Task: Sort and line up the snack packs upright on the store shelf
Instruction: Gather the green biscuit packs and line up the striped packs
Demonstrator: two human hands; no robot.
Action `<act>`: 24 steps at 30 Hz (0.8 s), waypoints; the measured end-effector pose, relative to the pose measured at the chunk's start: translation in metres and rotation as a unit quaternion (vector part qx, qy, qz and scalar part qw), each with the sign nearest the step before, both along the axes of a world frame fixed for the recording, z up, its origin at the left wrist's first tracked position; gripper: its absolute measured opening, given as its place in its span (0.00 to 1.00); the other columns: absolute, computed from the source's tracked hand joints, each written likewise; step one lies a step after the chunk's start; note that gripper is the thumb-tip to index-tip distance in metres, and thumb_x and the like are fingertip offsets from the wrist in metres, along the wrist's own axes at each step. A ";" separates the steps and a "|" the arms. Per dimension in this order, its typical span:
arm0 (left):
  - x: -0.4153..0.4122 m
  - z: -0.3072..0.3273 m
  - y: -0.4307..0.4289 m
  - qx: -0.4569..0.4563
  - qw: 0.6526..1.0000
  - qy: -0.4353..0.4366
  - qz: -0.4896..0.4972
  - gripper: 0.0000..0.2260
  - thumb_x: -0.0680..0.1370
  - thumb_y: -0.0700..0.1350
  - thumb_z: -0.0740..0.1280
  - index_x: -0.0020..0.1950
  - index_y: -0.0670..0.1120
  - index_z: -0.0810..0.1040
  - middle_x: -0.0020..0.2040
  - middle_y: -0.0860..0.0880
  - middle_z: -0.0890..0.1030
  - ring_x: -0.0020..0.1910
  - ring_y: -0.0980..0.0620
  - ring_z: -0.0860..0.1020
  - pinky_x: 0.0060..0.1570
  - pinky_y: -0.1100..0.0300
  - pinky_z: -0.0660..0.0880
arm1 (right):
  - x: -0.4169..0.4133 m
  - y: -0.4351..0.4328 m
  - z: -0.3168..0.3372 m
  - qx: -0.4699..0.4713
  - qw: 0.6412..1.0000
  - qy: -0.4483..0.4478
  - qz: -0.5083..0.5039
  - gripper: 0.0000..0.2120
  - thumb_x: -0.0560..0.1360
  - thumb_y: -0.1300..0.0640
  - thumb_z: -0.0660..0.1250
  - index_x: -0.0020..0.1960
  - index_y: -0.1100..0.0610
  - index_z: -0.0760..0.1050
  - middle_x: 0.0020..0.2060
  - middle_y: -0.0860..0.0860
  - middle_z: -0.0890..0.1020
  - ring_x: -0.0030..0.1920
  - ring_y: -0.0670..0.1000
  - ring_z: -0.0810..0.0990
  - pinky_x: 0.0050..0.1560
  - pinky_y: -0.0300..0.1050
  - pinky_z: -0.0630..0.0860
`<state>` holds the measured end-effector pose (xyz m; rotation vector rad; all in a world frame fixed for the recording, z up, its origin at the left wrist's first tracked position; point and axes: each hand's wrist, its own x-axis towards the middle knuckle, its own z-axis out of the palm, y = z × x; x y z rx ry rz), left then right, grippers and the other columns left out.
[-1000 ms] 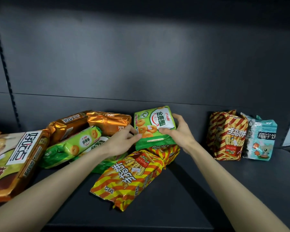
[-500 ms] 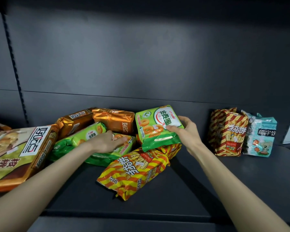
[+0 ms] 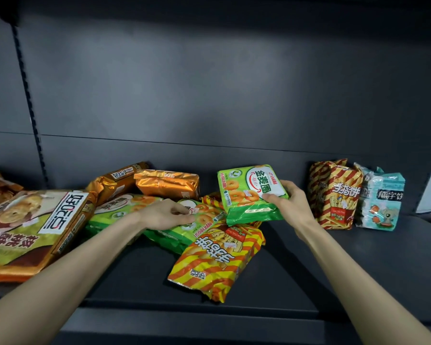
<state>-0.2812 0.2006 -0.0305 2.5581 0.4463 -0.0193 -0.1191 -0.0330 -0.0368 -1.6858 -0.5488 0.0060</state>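
Right hand grips the green pack by its edge, tilted over the yellow striped pack, mid-shelf. Left hand lies on a flat green pack; can't tell if it's gripping. Stand the held one beside the red striped pack, base first. 1 s ago both hands held it.

Pile of packs left, two upright packs right (touching)
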 end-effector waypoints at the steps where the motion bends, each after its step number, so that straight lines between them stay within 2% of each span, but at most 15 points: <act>1: 0.000 0.000 -0.002 -0.005 1.000 0.001 -0.008 0.24 0.76 0.58 0.63 0.70 0.50 0.71 0.72 0.51 0.68 0.70 0.51 0.67 0.66 0.60 0.63 | 0.001 -0.005 0.000 0.000 1.000 -0.002 0.003 0.23 0.71 0.61 0.73 0.64 0.57 0.71 0.51 0.53 0.81 0.48 0.54 0.82 0.47 0.49 0.80; 4: -0.002 0.001 -0.009 -0.021 1.000 0.006 -0.013 0.27 0.74 0.57 0.68 0.72 0.52 0.68 0.73 0.51 0.65 0.71 0.50 0.65 0.66 0.59 0.62 | 0.003 -0.020 0.002 0.003 1.000 -0.002 0.013 0.22 0.71 0.62 0.72 0.64 0.57 0.72 0.51 0.53 0.82 0.44 0.51 0.82 0.39 0.39 0.78; 6: -0.006 -0.003 -0.008 -0.023 0.999 -0.004 0.023 0.35 0.66 0.64 0.72 0.70 0.53 0.70 0.69 0.52 0.71 0.68 0.49 0.70 0.64 0.59 0.67 | 0.002 -0.027 0.003 0.008 1.000 0.001 0.023 0.22 0.71 0.62 0.72 0.64 0.56 0.72 0.49 0.51 0.82 0.42 0.48 0.82 0.34 0.34 0.76; 8: -0.005 -0.011 -0.001 0.008 0.997 -0.010 0.073 0.46 0.52 0.76 0.69 0.64 0.53 0.75 0.63 0.50 0.77 0.61 0.49 0.76 0.61 0.54 0.73 | 0.002 -0.031 0.003 0.015 0.999 0.003 0.035 0.22 0.71 0.61 0.72 0.64 0.54 0.73 0.48 0.48 0.82 0.42 0.47 0.82 0.35 0.34 0.77; 9: -0.003 -0.016 0.004 0.014 0.996 -0.003 0.087 0.51 0.47 0.80 0.67 0.62 0.52 0.76 0.61 0.50 0.79 0.59 0.49 0.78 0.59 0.51 0.76 | 0.002 -0.033 0.002 0.021 0.999 0.005 0.042 0.22 0.71 0.60 0.73 0.64 0.53 0.73 0.48 0.47 0.83 0.43 0.47 0.83 0.37 0.35 0.77; 13: -0.007 -0.016 -0.001 -0.033 0.993 -0.025 0.110 0.56 0.41 0.77 0.69 0.63 0.49 0.74 0.58 0.48 0.80 0.55 0.47 0.80 0.51 0.48 0.80 | -0.002 -0.036 0.005 0.048 0.997 0.010 0.065 0.23 0.70 0.60 0.74 0.62 0.49 0.75 0.48 0.46 0.84 0.43 0.47 0.84 0.41 0.38 0.79; 15: -0.014 -0.008 -0.014 -0.050 0.992 -0.047 0.110 0.52 0.45 0.73 0.74 0.64 0.49 0.71 0.58 0.48 0.78 0.53 0.47 0.80 0.46 0.51 0.81 | -0.004 -0.037 0.009 0.069 0.995 0.013 0.070 0.22 0.68 0.62 0.75 0.60 0.50 0.75 0.46 0.47 0.84 0.41 0.46 0.84 0.40 0.38 0.80; 17: -0.014 -0.001 -0.022 -0.082 0.988 -0.074 0.108 0.37 0.58 0.60 0.78 0.61 0.49 0.70 0.54 0.50 0.78 0.46 0.50 0.79 0.35 0.57 0.81 | -0.004 -0.039 0.014 0.091 0.993 0.015 0.073 0.22 0.67 0.64 0.75 0.59 0.52 0.76 0.47 0.48 0.84 0.40 0.46 0.84 0.38 0.39 0.81; 19: -0.012 0.008 -0.028 -0.088 0.984 -0.110 0.106 0.26 0.65 0.50 0.78 0.57 0.49 0.69 0.48 0.52 0.77 0.42 0.54 0.77 0.27 0.60 0.79 | -0.004 -0.039 0.018 0.101 0.992 0.012 0.080 0.23 0.66 0.65 0.76 0.58 0.52 0.77 0.49 0.50 0.84 0.42 0.49 0.85 0.40 0.43 0.81; 21: -0.010 0.019 -0.032 -0.031 0.983 -0.155 0.096 0.25 0.66 0.47 0.78 0.56 0.48 0.69 0.45 0.52 0.78 0.41 0.54 0.78 0.29 0.58 0.80 | -0.005 -0.039 0.022 0.102 0.991 0.002 0.087 0.24 0.65 0.65 0.77 0.59 0.53 0.77 0.50 0.51 0.83 0.46 0.52 0.85 0.43 0.47 0.82; 24: -0.006 0.024 -0.031 0.051 0.972 -0.206 0.101 0.26 0.64 0.47 0.79 0.56 0.48 0.71 0.48 0.48 0.80 0.46 0.48 0.79 0.40 0.53 0.77 | -0.003 -0.042 0.028 0.114 0.989 -0.011 0.096 0.26 0.64 0.66 0.77 0.60 0.54 0.76 0.52 0.51 0.83 0.47 0.52 0.85 0.45 0.49 0.82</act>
